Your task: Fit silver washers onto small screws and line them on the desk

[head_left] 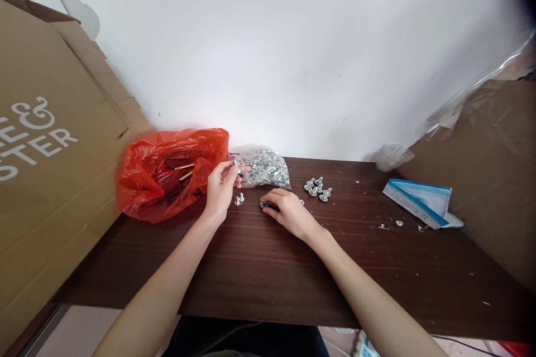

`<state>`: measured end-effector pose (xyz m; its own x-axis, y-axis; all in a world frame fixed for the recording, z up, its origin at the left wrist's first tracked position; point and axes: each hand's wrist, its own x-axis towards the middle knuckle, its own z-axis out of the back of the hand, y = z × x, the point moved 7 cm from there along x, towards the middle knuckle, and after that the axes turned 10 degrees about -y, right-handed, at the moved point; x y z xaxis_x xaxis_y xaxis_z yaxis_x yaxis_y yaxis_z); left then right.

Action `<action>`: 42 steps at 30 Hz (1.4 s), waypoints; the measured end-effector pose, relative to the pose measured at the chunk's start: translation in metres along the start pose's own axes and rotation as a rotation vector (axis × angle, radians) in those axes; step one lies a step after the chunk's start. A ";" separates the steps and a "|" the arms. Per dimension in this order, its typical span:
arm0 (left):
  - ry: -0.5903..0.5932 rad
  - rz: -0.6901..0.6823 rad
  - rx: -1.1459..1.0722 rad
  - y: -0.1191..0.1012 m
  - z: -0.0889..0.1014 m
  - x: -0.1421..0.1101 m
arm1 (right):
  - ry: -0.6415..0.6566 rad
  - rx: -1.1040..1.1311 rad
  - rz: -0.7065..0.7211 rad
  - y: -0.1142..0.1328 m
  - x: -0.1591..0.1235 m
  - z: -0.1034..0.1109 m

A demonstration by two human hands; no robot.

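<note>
My left hand (221,187) is closed in a pinch on a small silver bolt (237,166), raised in front of a clear plastic bag (268,168) full of shiny metal hardware. Low over the table, the fingers of my right hand (288,209) are wrapped round a small dark round piece (264,204); its exact kind is hard to make out. Between the two hands lie a few loose small bolts (239,199). To the right of my right hand is a group of several silver bolts with wide washers (319,188). Another small metal part peeks out behind that hand.
An open red plastic bag (138,178) with long brass-coloured and dark pieces stands at left against a large cardboard box (50,189). A blue-and-white packet (419,201), clear plastic cups (392,156) and another box (489,178) are on the right. White scraps dot the dark wooden table (268,279).
</note>
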<state>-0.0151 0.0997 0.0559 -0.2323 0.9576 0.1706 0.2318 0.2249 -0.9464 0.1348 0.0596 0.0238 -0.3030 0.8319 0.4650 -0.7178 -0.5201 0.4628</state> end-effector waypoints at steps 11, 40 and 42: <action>0.073 -0.069 0.142 0.001 -0.006 -0.004 | -0.012 0.032 -0.025 -0.002 0.001 0.001; 0.387 -0.567 1.086 0.009 -0.019 -0.019 | -0.479 -0.095 -0.336 -0.062 -0.006 0.100; 0.369 -0.552 1.128 0.012 -0.016 -0.018 | -0.442 -0.155 -0.442 -0.082 -0.012 0.109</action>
<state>0.0075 0.0878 0.0459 0.2708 0.8217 0.5015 -0.7660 0.4995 -0.4047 0.2654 0.0713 0.0627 0.3054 0.7860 0.5374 -0.8080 -0.0847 0.5830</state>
